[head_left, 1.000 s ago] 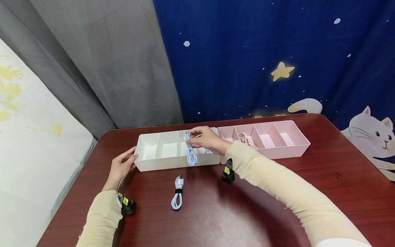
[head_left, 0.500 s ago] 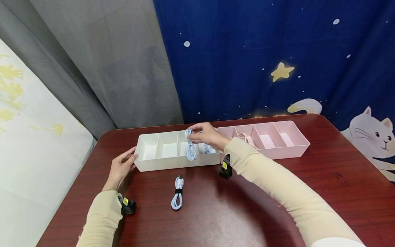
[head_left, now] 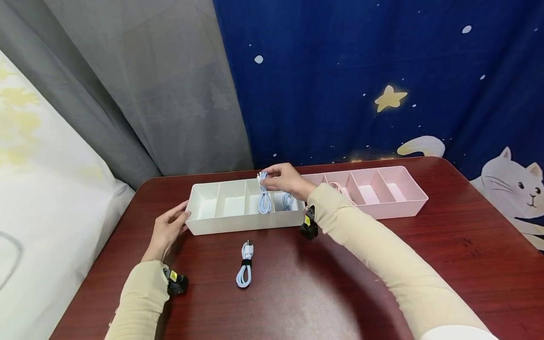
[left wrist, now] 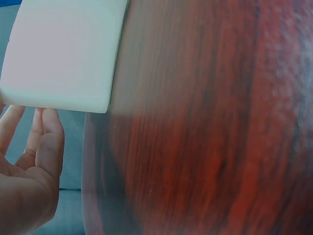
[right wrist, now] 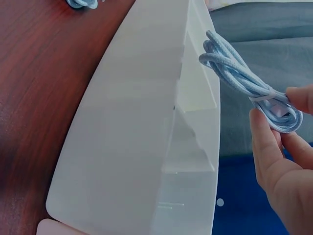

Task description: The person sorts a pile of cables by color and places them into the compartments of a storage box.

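My right hand (head_left: 289, 182) pinches a coiled light-blue charging cable (head_left: 264, 200) between thumb and fingertips; the loops hang over the white divided box (head_left: 242, 224), near its third compartment from the left. The right wrist view shows the coil (right wrist: 239, 73) gathered by a pale tie near the fingers. My left hand (head_left: 167, 231) touches the box's left end with its fingertips, and the left wrist view has its fingers (left wrist: 50, 147) against that end wall. A similar blue cable (head_left: 287, 202) lies in the rightmost compartment. Another cable (head_left: 244, 270), with a black strap and white plug, lies on the table in front.
A pink divided box (head_left: 395, 209) stands end to end with the white one, at its right. Inside it lies a pink cable (head_left: 336, 186), partly hidden by the right arm. The dark red wooden table (head_left: 272, 302) backs onto grey and blue curtains (head_left: 331, 85).
My right hand has moved slightly up and back with the cable, bringing its loops over the box. The blue cable in the rightmost compartment shows more. My left hand stays put.
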Demonstrator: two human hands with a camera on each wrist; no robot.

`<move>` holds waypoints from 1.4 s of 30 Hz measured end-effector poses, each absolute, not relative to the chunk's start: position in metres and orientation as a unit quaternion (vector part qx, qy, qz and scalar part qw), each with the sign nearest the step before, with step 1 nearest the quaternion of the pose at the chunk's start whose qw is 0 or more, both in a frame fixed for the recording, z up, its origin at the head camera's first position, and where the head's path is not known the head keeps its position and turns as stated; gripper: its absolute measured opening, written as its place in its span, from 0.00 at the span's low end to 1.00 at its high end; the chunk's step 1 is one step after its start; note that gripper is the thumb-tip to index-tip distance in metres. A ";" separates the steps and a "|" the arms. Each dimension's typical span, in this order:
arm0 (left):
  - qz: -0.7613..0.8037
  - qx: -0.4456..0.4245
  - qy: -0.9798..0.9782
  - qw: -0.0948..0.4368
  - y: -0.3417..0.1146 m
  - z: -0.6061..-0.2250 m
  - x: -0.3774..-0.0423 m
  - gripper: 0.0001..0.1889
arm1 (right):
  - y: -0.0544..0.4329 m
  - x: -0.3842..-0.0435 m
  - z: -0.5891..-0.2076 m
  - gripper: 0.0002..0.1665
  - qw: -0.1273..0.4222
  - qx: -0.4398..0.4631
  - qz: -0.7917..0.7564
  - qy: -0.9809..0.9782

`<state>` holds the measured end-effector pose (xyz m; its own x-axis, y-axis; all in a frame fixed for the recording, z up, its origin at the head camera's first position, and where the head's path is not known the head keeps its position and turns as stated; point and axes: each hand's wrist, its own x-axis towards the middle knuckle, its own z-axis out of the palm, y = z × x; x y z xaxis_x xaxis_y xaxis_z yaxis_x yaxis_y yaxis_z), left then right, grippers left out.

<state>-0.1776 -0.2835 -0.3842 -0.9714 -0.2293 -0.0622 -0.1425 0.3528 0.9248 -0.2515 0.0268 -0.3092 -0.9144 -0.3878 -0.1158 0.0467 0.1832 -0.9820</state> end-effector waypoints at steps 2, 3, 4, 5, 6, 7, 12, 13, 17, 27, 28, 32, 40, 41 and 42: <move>-0.555 0.113 -0.823 0.038 -0.284 -0.384 -0.178 0.26 | 0.026 -0.253 -0.310 0.22 0.171 -0.114 -0.629 0.750; -0.554 0.112 -0.824 0.037 -0.284 -0.384 -0.178 0.26 | 0.026 -0.254 -0.310 0.22 0.170 -0.114 -0.632 0.747; -0.554 0.112 -0.824 0.038 -0.284 -0.384 -0.178 0.26 | 0.026 -0.254 -0.311 0.22 0.170 -0.112 -0.635 0.745; -0.554 0.111 -0.824 0.039 -0.284 -0.385 -0.178 0.26 | 0.025 -0.254 -0.312 0.22 0.170 -0.111 -0.636 0.744; -0.554 0.111 -0.824 0.039 -0.284 -0.385 -0.178 0.26 | 0.024 -0.255 -0.312 0.22 0.169 -0.108 -0.638 0.743; -0.555 0.112 -0.823 0.040 -0.284 -0.385 -0.179 0.26 | 0.023 -0.255 -0.313 0.22 0.169 -0.106 -0.640 0.742; -0.563 0.113 -0.818 0.042 -0.284 -0.386 -0.180 0.26 | 0.020 -0.257 -0.316 0.22 0.166 -0.097 -0.642 0.743; -0.563 0.112 -0.817 0.042 -0.284 -0.386 -0.180 0.26 | 0.020 -0.257 -0.316 0.22 0.165 -0.096 -0.642 0.743; -0.559 0.111 -0.821 0.040 -0.284 -0.385 -0.181 0.25 | 0.019 -0.259 -0.317 0.22 0.161 -0.096 -0.642 0.743; -0.544 0.113 -0.830 0.037 -0.283 -0.383 -0.179 0.25 | 0.016 -0.261 -0.321 0.22 0.148 -0.091 -0.628 0.759; -0.544 0.114 -0.830 0.038 -0.283 -0.383 -0.179 0.25 | 0.016 -0.261 -0.320 0.22 0.148 -0.091 -0.626 0.760; -0.548 0.116 -0.828 0.038 -0.283 -0.383 -0.179 0.25 | 0.015 -0.262 -0.320 0.21 0.146 -0.086 -0.626 0.761; -0.546 0.116 -0.829 0.034 -0.283 -0.383 -0.180 0.26 | 0.010 -0.268 -0.322 0.21 0.145 -0.084 -0.627 0.761; -0.547 0.117 -0.828 0.034 -0.283 -0.383 -0.180 0.26 | 0.010 -0.268 -0.322 0.21 0.145 -0.084 -0.627 0.761; -0.548 0.118 -0.828 0.033 -0.283 -0.382 -0.180 0.26 | 0.009 -0.268 -0.323 0.21 0.145 -0.085 -0.626 0.762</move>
<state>-0.1796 -0.2830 -0.3825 -0.9700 -0.2315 -0.0741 -0.1586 0.3718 0.9146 -0.2684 0.0089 -0.3227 -0.9436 -0.3107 -0.1146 0.0522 0.2024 -0.9779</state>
